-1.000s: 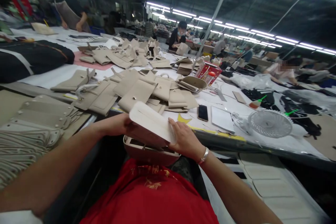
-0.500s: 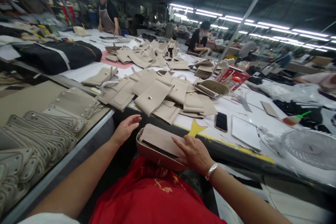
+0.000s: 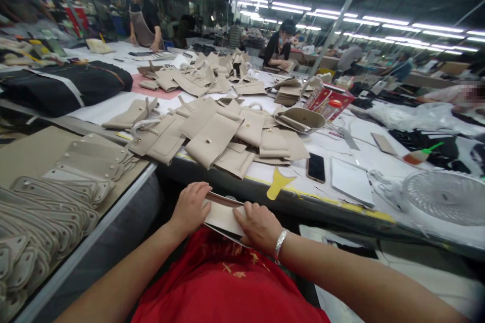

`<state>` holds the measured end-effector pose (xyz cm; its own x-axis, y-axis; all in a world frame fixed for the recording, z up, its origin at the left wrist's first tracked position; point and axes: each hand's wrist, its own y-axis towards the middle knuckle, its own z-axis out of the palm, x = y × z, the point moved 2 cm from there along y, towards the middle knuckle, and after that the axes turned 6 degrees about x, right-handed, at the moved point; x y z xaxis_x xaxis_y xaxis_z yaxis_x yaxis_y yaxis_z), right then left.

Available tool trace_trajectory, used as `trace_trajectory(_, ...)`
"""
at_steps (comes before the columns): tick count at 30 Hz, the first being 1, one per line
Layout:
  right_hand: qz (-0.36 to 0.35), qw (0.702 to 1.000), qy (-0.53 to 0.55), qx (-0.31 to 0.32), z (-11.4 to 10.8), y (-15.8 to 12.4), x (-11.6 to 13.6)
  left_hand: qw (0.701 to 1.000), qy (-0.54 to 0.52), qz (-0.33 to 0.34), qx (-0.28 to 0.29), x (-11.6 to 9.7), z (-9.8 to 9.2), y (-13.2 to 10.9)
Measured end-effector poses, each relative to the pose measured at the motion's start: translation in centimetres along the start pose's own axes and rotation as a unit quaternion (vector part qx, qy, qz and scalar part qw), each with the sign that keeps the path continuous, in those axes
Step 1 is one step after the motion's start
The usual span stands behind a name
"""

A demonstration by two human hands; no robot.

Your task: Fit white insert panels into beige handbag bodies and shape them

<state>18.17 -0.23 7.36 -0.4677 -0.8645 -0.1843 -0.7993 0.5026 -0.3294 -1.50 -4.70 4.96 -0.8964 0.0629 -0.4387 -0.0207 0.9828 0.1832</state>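
Between my hands, just above my lap, is a beige handbag body (image 3: 225,218), tilted so that its pale inner side faces up. My left hand (image 3: 190,208) grips its left end, fingers bent over the far edge. On the right end my right hand (image 3: 259,226) is closed, its fingertips pressing over the pale panel. The underside of the bag is hidden against the red apron (image 3: 235,282). Beyond it, a heap of beige bag pieces (image 3: 214,139) with small metal studs lies along the table's near edge.
Stacked beige straps (image 3: 56,212) cover the left-hand table. A yellow template (image 3: 279,181), phone (image 3: 316,167), white pad (image 3: 351,180) and fan (image 3: 447,202) lie to the right. A red box (image 3: 329,101) stands behind. Two co-workers (image 3: 144,20) (image 3: 280,45) are across the table.
My left hand has come down from beside the bag onto its left end. The bag has been turned, now showing its pale inside, and my right hand has shifted left.
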Motion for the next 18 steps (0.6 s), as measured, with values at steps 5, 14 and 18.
trace_trajectory(5, -0.007, 0.995, 0.098, 0.028, -0.3, 0.2, -0.9, 0.952, 0.011, 0.220, 0.214, -4.6, 1.7, -0.1)
trace_trajectory(14, 0.284, 0.594, 0.753, 0.006, 5.5, -2.9, -10.1, 0.903, 0.113, 0.330, 0.252, -4.7, 3.2, -0.4)
trace_trajectory(18, 0.286, 0.528, 0.796, 0.069, 8.5, -4.4, -6.5, 0.879, 0.159, 0.378, 0.243, -5.1, 4.0, 0.0)
